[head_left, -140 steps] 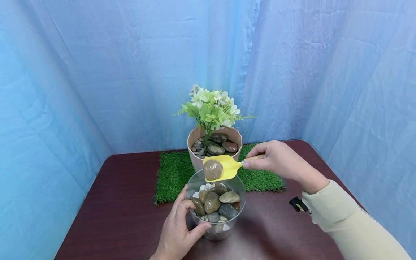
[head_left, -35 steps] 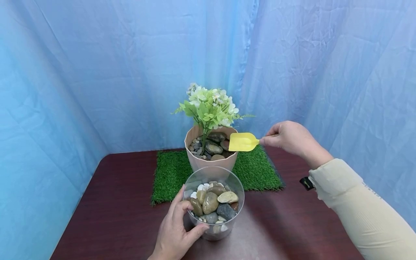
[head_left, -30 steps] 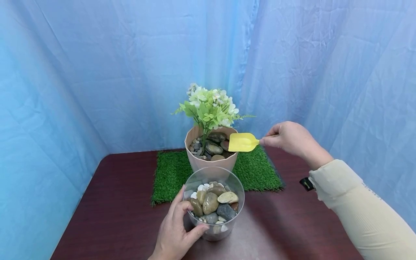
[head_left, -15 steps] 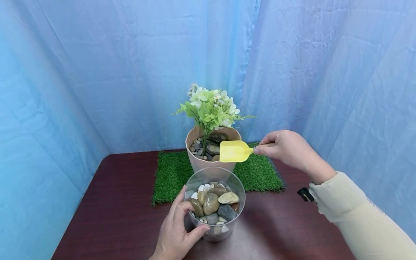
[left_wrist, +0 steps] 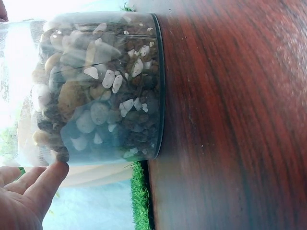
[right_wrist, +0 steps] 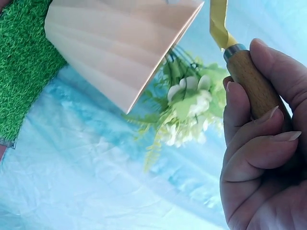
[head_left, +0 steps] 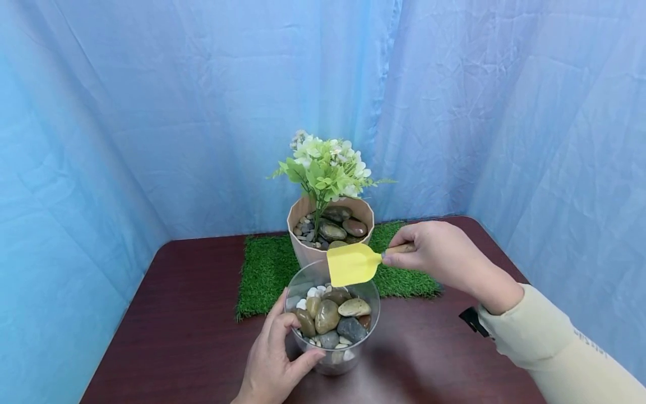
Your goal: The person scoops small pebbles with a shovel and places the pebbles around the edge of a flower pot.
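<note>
My right hand point(head_left: 439, 252) grips the wooden handle point(right_wrist: 254, 81) of a small yellow shovel point(head_left: 353, 265). No stone lies on its blade, which hovers over the back rim of a clear round container point(head_left: 335, 359). Large smooth stones point(head_left: 328, 315) and small white pebbles fill much of that container. My left hand point(head_left: 277, 350) holds its near left side, thumb in front and fingers round the left wall. Behind it stands a pale pink pot point(head_left: 308, 253) with white-flowered greenery point(head_left: 330, 168), grey pebbles and several large stones inside. The blade hides part of the pot's front rim.
Under the pot lies a green artificial grass mat point(head_left: 264, 280), on a dark red-brown table point(head_left: 192, 314). Light blue curtains point(head_left: 227, 112) hang behind the table and at both sides.
Earliest, the shovel carried a brown stone above the container; then it was bare beside the pot, where a new tan stone shows. Since then the shovel has come back left and toward me.
</note>
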A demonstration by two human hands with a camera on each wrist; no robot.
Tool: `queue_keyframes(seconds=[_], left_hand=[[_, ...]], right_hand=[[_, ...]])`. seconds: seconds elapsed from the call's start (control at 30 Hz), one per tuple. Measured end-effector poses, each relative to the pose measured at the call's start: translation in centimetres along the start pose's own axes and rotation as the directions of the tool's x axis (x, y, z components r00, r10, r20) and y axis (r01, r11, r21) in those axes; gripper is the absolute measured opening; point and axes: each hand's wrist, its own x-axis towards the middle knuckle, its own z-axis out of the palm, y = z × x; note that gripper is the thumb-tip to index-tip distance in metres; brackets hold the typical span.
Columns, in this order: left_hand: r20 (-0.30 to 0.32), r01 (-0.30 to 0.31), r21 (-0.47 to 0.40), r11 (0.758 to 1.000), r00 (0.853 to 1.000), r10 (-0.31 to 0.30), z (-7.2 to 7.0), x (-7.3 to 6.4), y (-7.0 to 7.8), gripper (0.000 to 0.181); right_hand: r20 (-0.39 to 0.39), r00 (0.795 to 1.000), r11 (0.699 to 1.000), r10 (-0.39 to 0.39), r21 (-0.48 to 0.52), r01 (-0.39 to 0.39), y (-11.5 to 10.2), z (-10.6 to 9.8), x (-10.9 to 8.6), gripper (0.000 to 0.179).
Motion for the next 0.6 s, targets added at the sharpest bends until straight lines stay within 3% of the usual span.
queue_keyframes(seconds=[0.33,0.6], left_hand=[[-0.008,-0.011,-0.013,1.000,1.000,0.011,0.0,0.1,0.0,0.057],[-0.012,-0.016,-0.043,0.999,1.000,0.015,0.0,0.1,0.1,0.056]], right_hand=[[-0.023,0.994,0.992,-0.104,-0.080,0.102,-1.3,1.1,-0.5,0.007],[-0.115,0.965,0.954,-0.236,-0.214,0.208,-1.7,2.3,-0.7,0.014]])
